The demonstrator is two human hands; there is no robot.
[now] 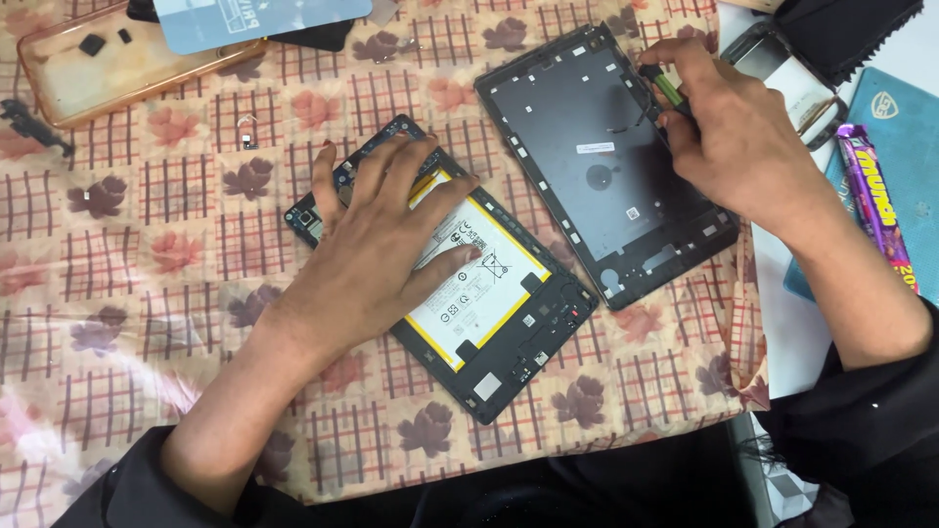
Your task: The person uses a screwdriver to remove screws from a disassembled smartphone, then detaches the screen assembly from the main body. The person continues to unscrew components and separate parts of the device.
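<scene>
Where the opened tablet [489, 293] lies face down near the middle of the tabletop [147, 293], its white battery with yellow edging exposed, the person's left hand [377, 244] rests flat on it, fingers spread wide and gripping nothing, palm pressing the upper part of the battery. Just to the right, nearly touching the tablet's corner, lies the dark back cover [597, 161], inner side up and angled. The right hand [729, 137] is at the cover's upper right edge, fingers curled closed around a small tool with a green handle [668, 88], its tip on the cover's rim. A checked cloth with a leaf and flower pattern covers the tabletop. At the top left sits a clear amber tray [68, 73] with small dark parts in it, a pale blue card [254, 20] beside it. On the far right lie a purple wrapped chocolate bar [873, 200] on a teal mat [905, 127], and a black pouch [841, 34] above.
</scene>
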